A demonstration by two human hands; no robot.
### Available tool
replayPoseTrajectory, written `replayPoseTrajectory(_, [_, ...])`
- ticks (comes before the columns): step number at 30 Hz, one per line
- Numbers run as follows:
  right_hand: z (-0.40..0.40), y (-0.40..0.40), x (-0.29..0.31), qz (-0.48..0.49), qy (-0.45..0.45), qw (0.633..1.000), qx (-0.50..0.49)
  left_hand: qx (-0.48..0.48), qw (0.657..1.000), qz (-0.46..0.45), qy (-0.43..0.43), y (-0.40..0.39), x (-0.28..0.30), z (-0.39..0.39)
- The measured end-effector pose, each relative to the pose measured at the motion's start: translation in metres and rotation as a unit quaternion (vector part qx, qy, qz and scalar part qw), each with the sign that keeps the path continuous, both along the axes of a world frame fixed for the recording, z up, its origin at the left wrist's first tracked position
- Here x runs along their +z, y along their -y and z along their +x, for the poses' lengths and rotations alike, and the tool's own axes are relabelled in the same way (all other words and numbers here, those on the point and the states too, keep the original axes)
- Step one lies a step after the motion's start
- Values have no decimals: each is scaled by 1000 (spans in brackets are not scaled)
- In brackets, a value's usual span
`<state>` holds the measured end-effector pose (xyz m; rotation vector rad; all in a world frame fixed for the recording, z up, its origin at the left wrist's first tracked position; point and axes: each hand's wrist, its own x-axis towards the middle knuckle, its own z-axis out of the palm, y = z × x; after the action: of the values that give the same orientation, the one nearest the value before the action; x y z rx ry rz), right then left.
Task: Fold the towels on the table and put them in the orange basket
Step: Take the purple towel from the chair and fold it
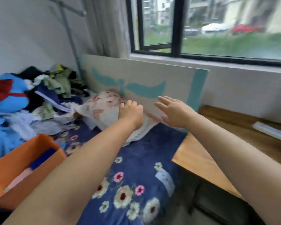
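A white towel with pink flowers [102, 109] lies bunched on the blue flowered cloth, against a leaning board. My left hand [131, 112] rests on top of it with fingers curled into the fabric. My right hand [173, 111] hovers just to the right with fingers spread and nothing in it, over the towel's right edge. The orange basket [23, 161] stands at the lower left; a dark blue folded cloth [42, 158] and a pale pink one [21, 177] lie inside.
A pile of mixed clothes [39, 98] fills the left. A beige board with teal shapes [152, 80] leans under the window. A wooden table [201, 159] with a white strip [271, 130] stands at right. Blue flowered cloth [136, 176] covers the middle.
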<state>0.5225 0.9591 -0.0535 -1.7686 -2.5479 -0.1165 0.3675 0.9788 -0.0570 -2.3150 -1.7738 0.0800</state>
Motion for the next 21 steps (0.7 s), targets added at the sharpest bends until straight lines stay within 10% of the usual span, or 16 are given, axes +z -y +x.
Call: replayPoseTrajectory(21, [531,354,-37,19,-108,899,-424,-365,923,-74,100,221,-27,584])
